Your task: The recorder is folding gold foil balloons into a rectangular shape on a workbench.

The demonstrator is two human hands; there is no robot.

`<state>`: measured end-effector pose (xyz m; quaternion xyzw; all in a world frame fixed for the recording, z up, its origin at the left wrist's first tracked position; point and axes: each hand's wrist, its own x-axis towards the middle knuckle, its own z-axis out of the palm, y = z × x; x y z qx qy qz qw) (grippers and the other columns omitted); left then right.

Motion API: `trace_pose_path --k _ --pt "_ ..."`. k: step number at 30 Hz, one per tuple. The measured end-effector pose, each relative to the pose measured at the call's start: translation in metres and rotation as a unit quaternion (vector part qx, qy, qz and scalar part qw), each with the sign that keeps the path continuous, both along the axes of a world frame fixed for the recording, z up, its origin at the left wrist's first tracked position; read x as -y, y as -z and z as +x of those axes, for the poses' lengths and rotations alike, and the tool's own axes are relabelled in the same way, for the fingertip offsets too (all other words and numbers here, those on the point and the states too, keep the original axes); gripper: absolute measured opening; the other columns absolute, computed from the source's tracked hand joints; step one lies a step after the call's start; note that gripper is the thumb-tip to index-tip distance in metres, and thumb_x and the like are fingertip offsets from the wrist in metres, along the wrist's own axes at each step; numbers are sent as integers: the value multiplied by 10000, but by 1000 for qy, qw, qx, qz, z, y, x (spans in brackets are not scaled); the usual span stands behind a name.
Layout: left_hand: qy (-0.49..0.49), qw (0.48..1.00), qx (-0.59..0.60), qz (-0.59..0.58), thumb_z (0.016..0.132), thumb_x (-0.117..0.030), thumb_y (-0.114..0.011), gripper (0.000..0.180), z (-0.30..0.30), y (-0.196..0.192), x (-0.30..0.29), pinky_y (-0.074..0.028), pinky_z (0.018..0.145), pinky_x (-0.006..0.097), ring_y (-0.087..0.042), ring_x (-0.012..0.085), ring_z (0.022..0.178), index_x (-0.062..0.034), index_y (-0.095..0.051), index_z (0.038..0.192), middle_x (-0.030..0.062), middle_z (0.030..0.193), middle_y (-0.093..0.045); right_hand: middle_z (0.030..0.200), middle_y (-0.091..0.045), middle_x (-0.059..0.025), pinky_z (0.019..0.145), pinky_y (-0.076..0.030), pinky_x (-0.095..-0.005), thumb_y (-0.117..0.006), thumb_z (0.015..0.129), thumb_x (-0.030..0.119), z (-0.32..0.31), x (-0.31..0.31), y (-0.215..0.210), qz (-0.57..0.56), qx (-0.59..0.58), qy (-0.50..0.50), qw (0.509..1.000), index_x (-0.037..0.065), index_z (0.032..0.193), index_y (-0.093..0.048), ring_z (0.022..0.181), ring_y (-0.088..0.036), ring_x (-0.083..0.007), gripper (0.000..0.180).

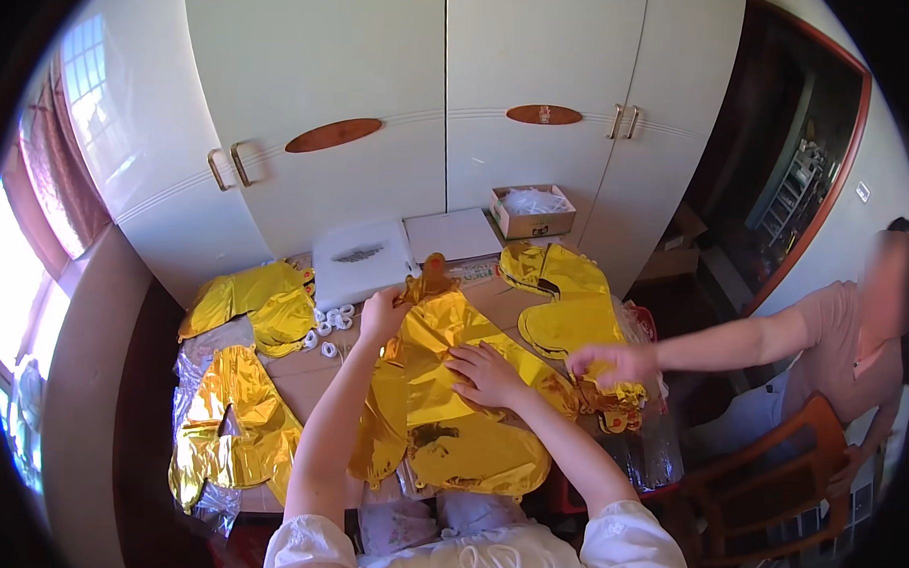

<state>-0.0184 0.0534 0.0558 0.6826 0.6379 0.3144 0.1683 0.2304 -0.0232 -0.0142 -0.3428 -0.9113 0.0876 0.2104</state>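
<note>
A flat, uninflated gold foil balloon (435,333) lies in front of me on the table, its narrow tab pointing away. My left hand (381,317) is closed on its far left edge, near the tab. Flat on the middle of the foil rests my right hand (486,375), fingers spread. More gold foil (479,455) hangs toward my lap at the near edge. Small white ribbon rolls (329,350) sit just left of my left hand.
Gold foil balloons lie in piles at the left (240,417) and at the right (564,303). A white stack (360,261) and a small box (532,224) stand along the cabinet (322,59). At right, a co-worker's hand (612,365) reaches over the table beside a wooden chair (778,476).
</note>
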Motion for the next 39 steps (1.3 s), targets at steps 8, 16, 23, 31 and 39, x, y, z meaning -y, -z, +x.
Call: trace_pose_path --k 8,16,23,31,39 --pt "-69 997 29 9 770 -320 -688 339 -40 40 -26 -503 735 443 -648 372 835 -45 -674 967 179 857 -682 1366 -514 -108 1110 -290 -482 -581 883 398 -26 -36 -3 -3 10 -23 1000 112 1249 -575 1310 -426 -278 464" --pt "-71 997 16 -22 794 -337 -664 328 -45 45 -26 -504 733 433 -652 367 830 -54 -673 959 164 859 -690 1356 -524 -104 1106 -296 -486 -583 885 393 -29 -37 -4 -4 -1 -23 1000 121 1241 -579 1303 -436 -280 447" --pt "-75 991 80 -73 822 -331 -627 356 -48 34 -17 -516 725 383 -686 287 796 -17 -689 978 172 832 -697 1372 -503 -116 1137 -193 -556 -534 909 455 -36 -15 -15 35 32 -5 999 120 1272 -549 1336 -404 -285 495" --pt "-71 988 108 -82 814 -283 -595 334 -52 42 -18 -512 731 368 -682 267 791 -6 -684 978 170 829 -695 1472 -383 -117 1159 -139 -543 -501 909 520 -39 54 -40 -9 112 -47 993 113 1397 -431 1400 -297 -307 639" --pt "-38 992 73 -97 754 -270 -700 338 -74 62 -22 -502 737 364 -672 256 819 0 -673 955 150 837 -691 1498 -336 -139 1127 -181 -588 -602 786 621 -29 123 -37 -37 171 -89 981 84 1432 -369 1404 -270 -340 872"
